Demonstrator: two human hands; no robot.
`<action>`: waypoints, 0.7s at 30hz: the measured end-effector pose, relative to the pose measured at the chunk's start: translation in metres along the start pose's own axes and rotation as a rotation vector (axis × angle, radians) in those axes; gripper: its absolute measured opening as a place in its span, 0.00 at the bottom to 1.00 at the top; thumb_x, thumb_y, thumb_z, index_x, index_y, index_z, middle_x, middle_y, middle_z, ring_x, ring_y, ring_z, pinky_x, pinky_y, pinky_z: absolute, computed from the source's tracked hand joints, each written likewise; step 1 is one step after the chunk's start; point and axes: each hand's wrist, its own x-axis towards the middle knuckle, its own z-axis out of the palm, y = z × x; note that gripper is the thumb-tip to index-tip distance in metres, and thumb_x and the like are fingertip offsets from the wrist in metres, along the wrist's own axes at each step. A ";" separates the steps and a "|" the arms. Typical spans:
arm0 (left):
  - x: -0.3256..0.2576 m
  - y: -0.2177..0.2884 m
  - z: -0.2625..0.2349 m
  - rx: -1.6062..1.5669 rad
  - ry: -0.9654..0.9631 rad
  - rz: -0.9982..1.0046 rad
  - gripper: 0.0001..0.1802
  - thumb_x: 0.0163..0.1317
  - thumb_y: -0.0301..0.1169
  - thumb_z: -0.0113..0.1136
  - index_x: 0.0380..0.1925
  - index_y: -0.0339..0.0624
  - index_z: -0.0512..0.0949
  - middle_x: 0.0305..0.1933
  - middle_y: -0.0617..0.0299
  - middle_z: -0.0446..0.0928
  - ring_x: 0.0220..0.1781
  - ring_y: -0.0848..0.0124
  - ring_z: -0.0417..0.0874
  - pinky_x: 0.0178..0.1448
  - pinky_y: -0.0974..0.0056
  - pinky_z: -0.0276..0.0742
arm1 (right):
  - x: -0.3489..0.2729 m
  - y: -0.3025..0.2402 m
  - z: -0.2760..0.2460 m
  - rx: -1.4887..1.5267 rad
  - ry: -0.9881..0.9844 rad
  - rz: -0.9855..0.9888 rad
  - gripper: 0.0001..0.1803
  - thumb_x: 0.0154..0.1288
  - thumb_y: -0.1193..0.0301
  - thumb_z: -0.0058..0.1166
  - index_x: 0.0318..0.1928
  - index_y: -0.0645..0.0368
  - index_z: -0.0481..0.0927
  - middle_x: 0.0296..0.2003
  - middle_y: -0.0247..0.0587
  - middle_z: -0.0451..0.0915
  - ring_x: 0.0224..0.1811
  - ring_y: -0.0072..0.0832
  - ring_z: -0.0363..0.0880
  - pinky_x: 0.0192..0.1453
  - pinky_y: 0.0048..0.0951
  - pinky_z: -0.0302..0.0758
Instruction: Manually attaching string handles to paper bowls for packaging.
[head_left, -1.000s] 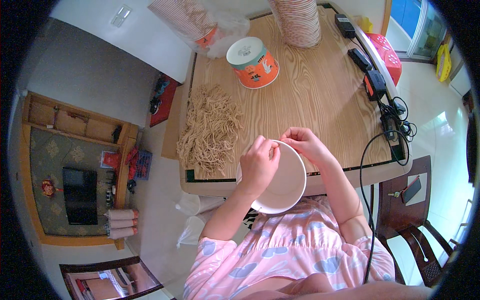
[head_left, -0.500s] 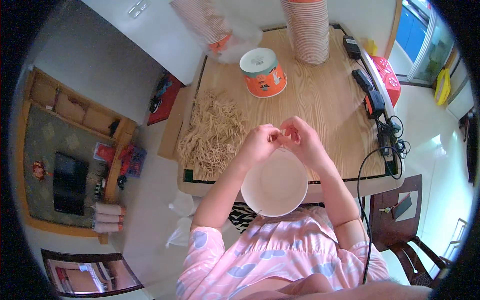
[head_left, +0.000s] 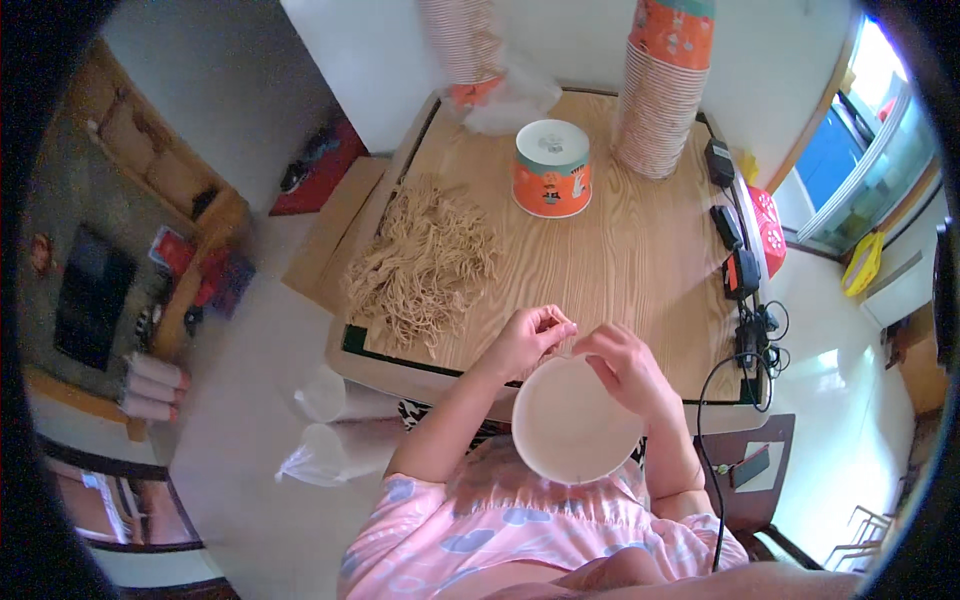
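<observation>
At the near edge of the table, the white tub gapes up at me over my lap — and with neither palm around its wall, a knock against that edge could tip it. Here's my left hand, thumb and forefinger drawn close above the table's edge; my right hand curls inward opposite, fingers half bent — whether either pinches anything, I can't tell.
</observation>
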 end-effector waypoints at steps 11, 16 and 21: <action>-0.018 -0.011 0.008 -0.300 0.116 0.102 0.06 0.64 0.33 0.58 0.31 0.43 0.78 0.20 0.75 0.68 0.19 0.86 0.63 0.23 0.76 0.58 | 0.003 -0.030 0.012 -0.085 -0.062 -0.117 0.19 0.53 0.83 0.53 0.47 0.55 0.79 0.37 0.41 0.76 0.40 0.39 0.75 0.45 0.35 0.73; -0.017 -0.025 0.022 -0.274 0.172 0.211 0.05 0.63 0.31 0.58 0.31 0.41 0.78 0.23 0.72 0.73 0.23 0.86 0.70 0.26 0.76 0.65 | 0.009 -0.029 0.016 0.142 -0.067 0.349 0.08 0.59 0.76 0.57 0.39 0.63 0.76 0.30 0.44 0.78 0.33 0.33 0.77 0.41 0.29 0.74; -0.018 -0.026 0.021 -0.119 0.195 0.272 0.06 0.62 0.30 0.60 0.30 0.39 0.79 0.30 0.68 0.79 0.28 0.84 0.75 0.30 0.73 0.71 | 0.012 -0.010 0.014 0.200 0.029 0.372 0.08 0.58 0.75 0.60 0.38 0.63 0.77 0.28 0.38 0.79 0.31 0.28 0.78 0.39 0.27 0.74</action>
